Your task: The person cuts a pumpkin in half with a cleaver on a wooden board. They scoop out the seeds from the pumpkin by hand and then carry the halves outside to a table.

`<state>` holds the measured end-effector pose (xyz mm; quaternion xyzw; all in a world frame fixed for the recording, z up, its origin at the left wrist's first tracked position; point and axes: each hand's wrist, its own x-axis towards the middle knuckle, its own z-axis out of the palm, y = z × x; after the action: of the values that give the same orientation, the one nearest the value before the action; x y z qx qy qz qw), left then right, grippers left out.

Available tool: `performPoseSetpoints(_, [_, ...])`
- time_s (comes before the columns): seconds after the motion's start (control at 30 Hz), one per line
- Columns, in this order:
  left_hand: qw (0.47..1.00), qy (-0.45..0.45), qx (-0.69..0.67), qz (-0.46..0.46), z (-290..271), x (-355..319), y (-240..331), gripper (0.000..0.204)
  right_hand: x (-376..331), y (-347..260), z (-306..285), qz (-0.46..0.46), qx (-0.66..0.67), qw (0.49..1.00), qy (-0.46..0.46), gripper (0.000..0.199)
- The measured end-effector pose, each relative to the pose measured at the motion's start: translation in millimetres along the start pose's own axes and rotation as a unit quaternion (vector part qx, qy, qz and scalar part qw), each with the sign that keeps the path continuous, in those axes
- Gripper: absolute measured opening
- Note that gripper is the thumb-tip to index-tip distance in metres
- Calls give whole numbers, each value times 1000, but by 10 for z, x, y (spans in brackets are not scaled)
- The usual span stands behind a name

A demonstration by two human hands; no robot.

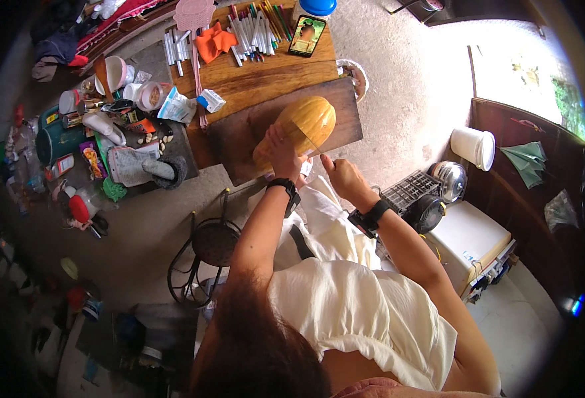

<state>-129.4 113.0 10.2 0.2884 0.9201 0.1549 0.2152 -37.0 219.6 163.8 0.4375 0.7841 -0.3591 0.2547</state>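
Nearest the body, the white trousers [335, 229] lie just on the near side of the squash, so a blade that broke free and swung down could reach the lap. Also nearer than the squash and to its right, the right grip [347, 179] is closed around the handle of a knife [307, 138], whose thin blade lies across the squash; how deep it sits cannot be told. If it binds in dense flesh, extra force or a twist might make it jump. The yellow squash [316, 118] rests lengthwise on a dark board [343, 127], and its rounded underside could roll when pressed off-centre. Over the squash's near left end, the left grip [279, 147] is spread, fingers apart and palm down, not wrapped round it; with the blade just beside these fingers, a slip on the smooth skin looks like the main danger. Under the squash, the board seems to reach past the desk [252, 91], so heavy pressure near that overhang might tip it. Beyond the squash, a small box [211, 101], markers [259, 34] and an upright phone [307, 36] stand or lie on the desk, where a sudden jolt could knock the phone over.
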Motion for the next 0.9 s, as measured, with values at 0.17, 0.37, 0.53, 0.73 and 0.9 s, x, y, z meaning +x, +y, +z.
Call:
performPoseSetpoints(0.17, [999,-10,-35,-24,-85,-6,83,113,139,-113,-14,2,-15,1000,-10,70])
performPoseSetpoints(0.37, [997,2,-73,0,2,127,-85,118,358,-225,-16,41,-23,998,-35,74])
performPoseSetpoints(0.53, [983,-44,-180,-2,-290,161,-63,116,429,-217,64,66,-10,997,-36,77])
performPoseSetpoints(0.73, [1000,9,-9,17,-114,109,-195,109,407,-162,80,12,-3,999,-30,77])
performPoseSetpoints(0.9, [998,-13,-46,50,-250,110,-102,117,331,-10,63,-33,24,999,-19,74])
